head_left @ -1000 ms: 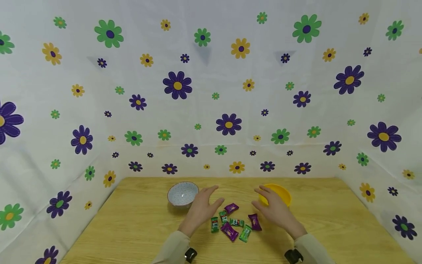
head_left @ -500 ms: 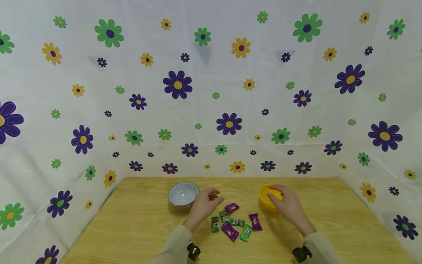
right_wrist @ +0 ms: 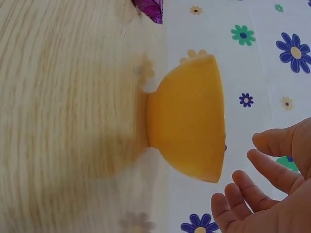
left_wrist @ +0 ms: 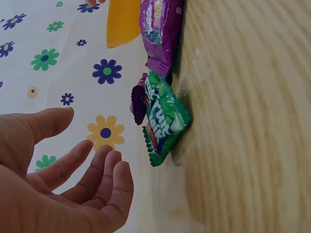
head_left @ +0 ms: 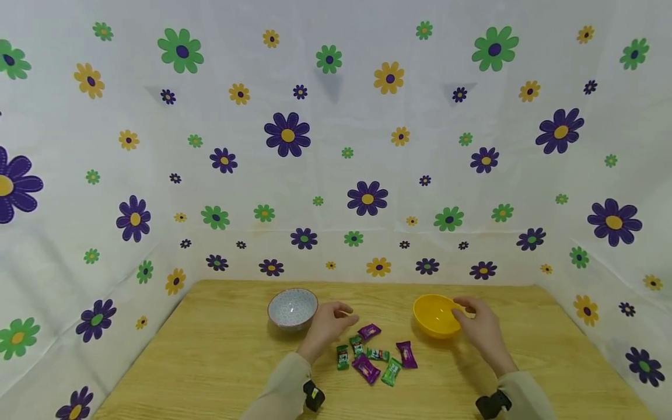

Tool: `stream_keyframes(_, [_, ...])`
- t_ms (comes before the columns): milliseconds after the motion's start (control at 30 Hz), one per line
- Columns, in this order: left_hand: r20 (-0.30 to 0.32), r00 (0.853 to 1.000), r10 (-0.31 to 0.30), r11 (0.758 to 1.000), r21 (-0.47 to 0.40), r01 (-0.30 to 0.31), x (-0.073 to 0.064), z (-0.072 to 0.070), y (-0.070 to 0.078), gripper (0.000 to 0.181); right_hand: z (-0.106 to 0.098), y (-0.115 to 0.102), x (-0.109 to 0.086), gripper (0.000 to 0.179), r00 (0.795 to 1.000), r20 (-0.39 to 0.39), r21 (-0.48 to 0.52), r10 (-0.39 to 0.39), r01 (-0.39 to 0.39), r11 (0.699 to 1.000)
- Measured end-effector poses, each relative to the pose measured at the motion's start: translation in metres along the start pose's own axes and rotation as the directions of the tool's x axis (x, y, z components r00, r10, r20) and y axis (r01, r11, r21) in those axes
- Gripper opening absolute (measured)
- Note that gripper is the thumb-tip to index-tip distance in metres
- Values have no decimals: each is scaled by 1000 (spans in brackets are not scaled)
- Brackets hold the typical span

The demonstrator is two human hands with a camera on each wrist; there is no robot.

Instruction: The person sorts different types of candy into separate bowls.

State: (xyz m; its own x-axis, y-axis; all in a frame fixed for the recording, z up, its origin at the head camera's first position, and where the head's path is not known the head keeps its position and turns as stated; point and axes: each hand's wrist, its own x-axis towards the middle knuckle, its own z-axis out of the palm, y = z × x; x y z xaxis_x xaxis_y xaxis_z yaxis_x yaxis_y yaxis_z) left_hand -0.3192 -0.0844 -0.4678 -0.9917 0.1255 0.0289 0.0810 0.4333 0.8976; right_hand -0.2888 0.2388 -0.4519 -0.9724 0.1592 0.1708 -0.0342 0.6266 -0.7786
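Observation:
My right hand [head_left: 482, 331] hovers at the right rim of a yellow bowl [head_left: 437, 315], fingers loosely bent. In the right wrist view its fingers [right_wrist: 250, 191] stand apart from the upright bowl [right_wrist: 187, 119] and hold nothing. My left hand [head_left: 326, 326], fingers loosely curved and empty, is in the air between a pale patterned bowl [head_left: 292, 309] and the wrapped candies. Three purple candies [head_left: 366, 368] and several green ones [head_left: 391, 371] lie between the hands. In the left wrist view a green candy [left_wrist: 165, 119] and a purple candy [left_wrist: 161, 29] lie beyond the left hand [left_wrist: 73, 189].
Everything lies on a light wooden table [head_left: 210, 356]. A white cloth [head_left: 336, 175] with printed flowers hangs behind it and along both sides. A dark device [head_left: 314, 396] is strapped to the left wrist, another [head_left: 493, 403] to the right wrist.
My right hand has moved right, from over the yellow bowl to its right rim, uncovering the bowl. The left hand's fingers have curved in slightly. Bowls and candies stay put.

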Motion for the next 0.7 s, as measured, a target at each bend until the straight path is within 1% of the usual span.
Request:
stream_keyframes(67, [10, 1000, -20, 999, -25, 20, 1, 2, -2, 34, 0, 4, 1, 42, 998, 22, 41, 53, -53, 998])
stream_keyframes(133, [22, 999, -28, 999, -38, 29, 3, 3, -4, 33, -1, 8, 3, 45, 996, 40, 84, 85, -88, 993])
stream_keyframes(233, [60, 997, -39, 998, -36, 42, 6, 4, -5, 33, -1, 14, 5, 51, 989, 79, 179, 129, -141, 974])
stream_keyframes(367, [123, 991, -50, 999, -15, 53, 10, 5, -5, 35, -1, 21, 7, 54, 973, 138, 335, 184, -221, 916])
stream_keyframes(467, [166, 985, -50, 998, -29, 55, 12, 6, -6, 37, -1, 24, 9, 52, 961, 174, 401, 216, -270, 876])
stream_keyframes(600, [218, 975, -41, 998, -34, 49, 16, 7, -7, 37, -2, 28, 10, 52, 941, 233, 406, 244, -322, 855])
stream_keyframes(700, [242, 970, -32, 999, -14, 36, 19, 8, -8, 36, -3, 29, 10, 56, 926, 284, 413, 249, -353, 840])
